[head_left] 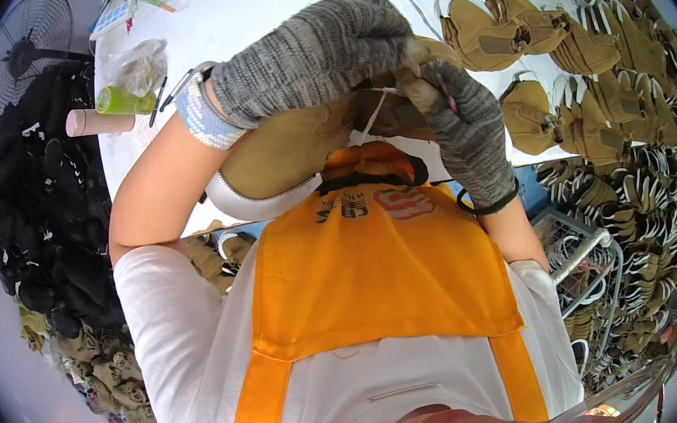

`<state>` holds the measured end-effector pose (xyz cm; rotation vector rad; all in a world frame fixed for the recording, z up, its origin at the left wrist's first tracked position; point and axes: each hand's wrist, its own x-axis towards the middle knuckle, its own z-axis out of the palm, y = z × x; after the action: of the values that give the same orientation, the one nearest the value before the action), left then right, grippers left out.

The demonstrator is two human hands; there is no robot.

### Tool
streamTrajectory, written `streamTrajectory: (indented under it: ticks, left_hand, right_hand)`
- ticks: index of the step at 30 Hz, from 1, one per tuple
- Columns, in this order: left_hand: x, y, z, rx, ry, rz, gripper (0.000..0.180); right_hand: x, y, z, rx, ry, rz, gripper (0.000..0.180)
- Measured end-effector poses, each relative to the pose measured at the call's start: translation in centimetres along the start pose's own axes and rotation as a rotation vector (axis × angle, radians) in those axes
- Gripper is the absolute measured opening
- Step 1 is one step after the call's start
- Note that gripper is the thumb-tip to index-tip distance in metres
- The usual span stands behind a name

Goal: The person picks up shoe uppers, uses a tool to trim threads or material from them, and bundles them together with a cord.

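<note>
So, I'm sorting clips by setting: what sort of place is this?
Probably a shoe workshop or factory: brown shoes stand in rows on the white table, more footwear is stacked below at the right, and the person, in an orange apron, handles another shoe.

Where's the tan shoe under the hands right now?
Head view, just left of centre: the shoe lies between the gloved left hand and the orange apron, its white sole edge toward the lower left.
</note>
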<state>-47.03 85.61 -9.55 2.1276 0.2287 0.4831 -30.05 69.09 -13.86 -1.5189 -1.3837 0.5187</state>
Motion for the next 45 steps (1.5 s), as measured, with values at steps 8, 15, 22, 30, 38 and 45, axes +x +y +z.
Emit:
streamTrajectory:
  ticks: [8,15,22,30,38,45]
  left_hand:
    - [-0.1,0.1,1.0,0.305,-0.349,-0.113,0.018]
    - [0.3,-1.5,2.8,0.221,-0.415,-0.046,0.024]
    - [-1.2,-3.0,4.7,0.159,-0.195,0.07,0.028]
    - [-2.8,-2.3,4.8,0.547,-0.235,0.073,0.033]
    - [-4.7,-1.7,4.7,0.322,-0.064,0.025,0.03]
    - [-2.6,-1.3,3.9,0.47,-0.242,-0.038,0.029]
  right_hand:
    - [-1.4,-1.1,-1.8,0.324,-0.095,0.462,0.027]
    - [-2.8,-0.1,-1.7,0.198,-0.062,0.263,0.03]
    - [-2.5,0.1,-2.2,0.048,-0.173,0.041,0.017]
    - [-2.7,-0.1,-1.8,-0.372,-0.158,-0.248,0.018]
    - [-1.5,-1.8,-2.5,-0.54,-0.411,-0.507,0.015]
    - [-1.7,-2.3,-4.3,-0.76,-0.539,-0.342,0.028]
